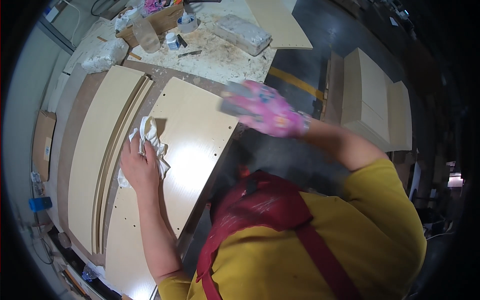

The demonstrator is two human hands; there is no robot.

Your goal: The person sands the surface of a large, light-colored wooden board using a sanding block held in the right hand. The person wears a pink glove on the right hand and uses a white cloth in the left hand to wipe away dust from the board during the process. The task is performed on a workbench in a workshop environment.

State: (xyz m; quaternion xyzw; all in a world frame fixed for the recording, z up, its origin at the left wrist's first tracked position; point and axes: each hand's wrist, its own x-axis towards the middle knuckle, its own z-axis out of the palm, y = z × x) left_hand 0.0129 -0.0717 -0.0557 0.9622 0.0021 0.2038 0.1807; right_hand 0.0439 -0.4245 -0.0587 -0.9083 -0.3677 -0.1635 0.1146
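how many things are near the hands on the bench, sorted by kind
Pale wood panel under the hands: 1
White rag under the left hand, rag at: 1
Pink glove on the right hand: 1
Stack of pale panels beside it: 1
Clear plastic bottle: 1
Total: 5

- We see a pale wood-look panel (192, 140), smooth, with a glossy sheen at centre frame.
- Our left hand (139, 167) presses a crumpled white cloth rag (150, 140).
- Our right hand (265, 110) wears a pink fabric glove.
- The bench (225, 55) at top is rough chipboard.
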